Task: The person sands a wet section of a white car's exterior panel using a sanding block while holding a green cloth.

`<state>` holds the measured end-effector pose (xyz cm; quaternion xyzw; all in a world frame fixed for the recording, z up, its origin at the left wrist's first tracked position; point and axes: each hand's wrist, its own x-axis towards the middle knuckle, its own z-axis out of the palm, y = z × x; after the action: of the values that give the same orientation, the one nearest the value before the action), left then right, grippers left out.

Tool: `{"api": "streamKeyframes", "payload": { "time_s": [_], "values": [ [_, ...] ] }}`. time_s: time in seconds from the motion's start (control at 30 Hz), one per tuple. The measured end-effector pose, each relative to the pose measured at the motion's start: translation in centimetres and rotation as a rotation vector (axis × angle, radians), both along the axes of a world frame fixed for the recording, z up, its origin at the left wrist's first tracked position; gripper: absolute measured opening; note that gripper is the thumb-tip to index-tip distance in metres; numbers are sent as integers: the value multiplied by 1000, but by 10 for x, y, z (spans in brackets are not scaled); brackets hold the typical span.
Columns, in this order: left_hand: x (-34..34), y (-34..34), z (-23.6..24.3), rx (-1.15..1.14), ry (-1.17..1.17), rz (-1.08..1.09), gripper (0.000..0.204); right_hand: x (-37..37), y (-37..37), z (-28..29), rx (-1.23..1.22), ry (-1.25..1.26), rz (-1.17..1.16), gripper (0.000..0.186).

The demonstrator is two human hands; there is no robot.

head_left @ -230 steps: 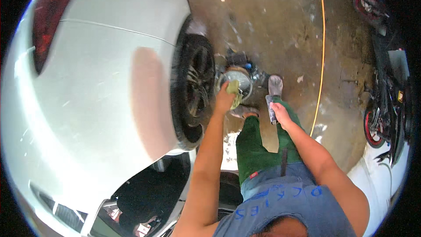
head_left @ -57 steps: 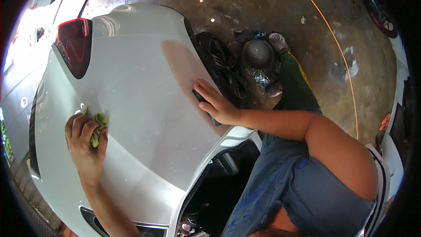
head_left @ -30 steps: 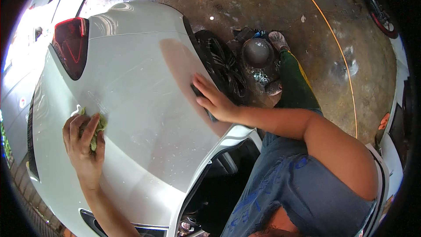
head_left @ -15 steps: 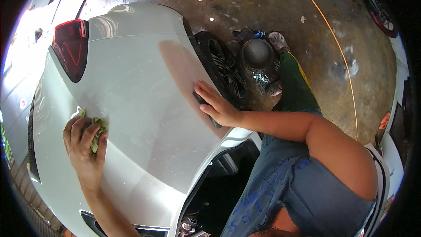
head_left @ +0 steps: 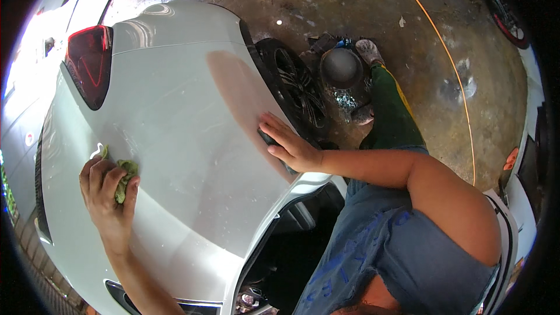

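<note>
A white car (head_left: pixel 181 116) lies under both my hands. My left hand (head_left: pixel 111 189) has its fingers curled round a crumpled yellow-green cloth (head_left: pixel 125 182), which rests on the rear panel. Over by the wheel arch, my right hand (head_left: pixel 291 144) is spread over a dark flat pad (head_left: pixel 267 137) and presses it to the side panel. Most of that pad is hidden under the fingers and palm. Fine streaks and pale specks mark the paint between my hands, and a pinkish-brown band runs along the arch.
A red tail light (head_left: pixel 90 67) sits at the car's far left corner. Beside the black wheel (head_left: pixel 291 81), a grey bucket (head_left: pixel 341 69) stands on the wet concrete floor near my foot. An orange hose (head_left: pixel 449 52) crosses the floor. Below my right hand is an open window (head_left: pixel 291 239).
The view has shifted slightly, moving the car a little left in the picture. My right hand has slid slightly along the panel with the pad. The left hand still grips the cloth.
</note>
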<state>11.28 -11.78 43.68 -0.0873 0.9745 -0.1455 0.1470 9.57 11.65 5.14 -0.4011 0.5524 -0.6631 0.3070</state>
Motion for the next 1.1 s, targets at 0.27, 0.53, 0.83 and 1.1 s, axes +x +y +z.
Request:
{"api": "streamKeyframes", "payload": {
  "time_s": [0.27, 0.53, 0.83, 1.1],
  "values": [
    [-5, -3, -6, 18, 41, -18, 26, -110, -135, -42, 75, -198, -98, 57],
    [0, -2, -1, -1, 4, -7, 21, -21, -24, -7, -6, -122, 20, 59],
    [4, -5, -3, 1, 19, 2, 21, -72, -106, -20, 129, -206, -72, 57],
    [-7, 2, -4, -16, 11, -3, 21, -83, -103, -15, 139, -189, -113, 57]
  ]
}}
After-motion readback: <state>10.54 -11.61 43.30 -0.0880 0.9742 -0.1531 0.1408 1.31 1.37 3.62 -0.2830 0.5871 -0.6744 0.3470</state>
